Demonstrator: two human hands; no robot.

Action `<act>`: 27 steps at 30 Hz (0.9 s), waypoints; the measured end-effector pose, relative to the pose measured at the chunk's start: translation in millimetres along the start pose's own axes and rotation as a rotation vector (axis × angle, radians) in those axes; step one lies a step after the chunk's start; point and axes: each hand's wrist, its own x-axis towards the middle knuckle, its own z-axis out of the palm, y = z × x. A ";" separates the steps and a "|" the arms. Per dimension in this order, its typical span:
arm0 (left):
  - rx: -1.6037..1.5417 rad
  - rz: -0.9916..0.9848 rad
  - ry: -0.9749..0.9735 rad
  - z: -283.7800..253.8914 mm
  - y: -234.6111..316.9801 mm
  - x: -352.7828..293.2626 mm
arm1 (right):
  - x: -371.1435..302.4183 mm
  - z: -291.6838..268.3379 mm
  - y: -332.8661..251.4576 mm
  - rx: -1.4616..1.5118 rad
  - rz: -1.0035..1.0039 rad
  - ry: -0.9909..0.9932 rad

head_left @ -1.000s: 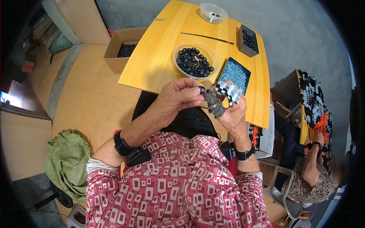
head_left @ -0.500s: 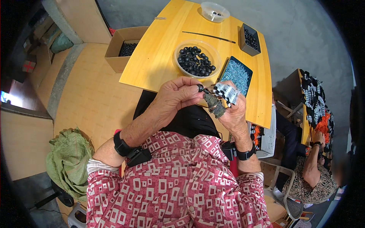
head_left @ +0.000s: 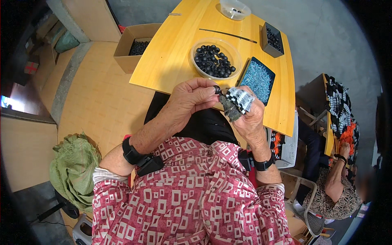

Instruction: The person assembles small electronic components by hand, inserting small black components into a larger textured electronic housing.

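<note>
In front of my body, at the near edge of the table, both hands come together. My left hand [head_left: 188, 99] pinches a small round black bead [head_left: 217, 88] between thumb and fingertips. Closed around a small fabric piece, my right hand [head_left: 252, 118] is just beside it. That fabric piece [head_left: 241, 99] has black and white stripes, with a grey fuzzy part [head_left: 231, 110] hanging under it. The bead is up against the dark end of the piece; whether it is fixed there I cannot tell. Part of the fabric is hidden by my right fingers.
On the yellow table [head_left: 163, 61] are a clear bowl of black beads [head_left: 234, 55], a black tray of bluish clear beads [head_left: 256, 81], a dark bin [head_left: 272, 50], a thin black rod [head_left: 228, 35] and another clear bowl [head_left: 235, 11]. A cardboard box [head_left: 124, 53] stands left. Another person [head_left: 332, 188] sits right.
The bead in my left hand has come closer to the fabric piece. The grey fuzzy part has turned in my right hand, and less of it shows. The whole view has shifted slightly.
</note>
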 end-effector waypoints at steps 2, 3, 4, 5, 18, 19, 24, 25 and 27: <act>-0.017 -0.009 0.004 0.6 0.6 -0.3 | -0.7 1.3 -1.1 0.085 0.080 0.024; -0.015 -0.008 0.003 0.7 0.9 -0.5 | -0.2 1.1 -3.7 0.086 0.079 0.026; -0.014 -0.006 -0.005 0.6 1.1 -0.4 | 0.9 0.2 -7.6 0.050 0.116 0.032; -0.014 -0.004 -0.015 0.2 0.7 -0.3 | 0.7 -0.1 -10.3 0.014 0.154 0.039; 0.006 -0.007 -0.019 -3.9 -11.9 4.0 | -1.3 3.9 -7.7 0.123 0.283 0.038; -0.006 -0.010 -0.015 -3.8 -12.3 4.5 | -1.6 4.5 -7.3 0.129 0.253 0.045; -0.020 0.005 -0.003 1.4 -8.7 3.9 | -4.1 5.0 -4.0 0.290 0.364 0.081; -0.022 -0.001 0.003 1.1 -9.8 4.3 | -5.0 4.6 -2.3 0.302 0.390 0.065; -0.023 -0.006 0.007 1.0 -10.3 5.3 | -3.7 3.9 -2.4 0.313 0.416 0.051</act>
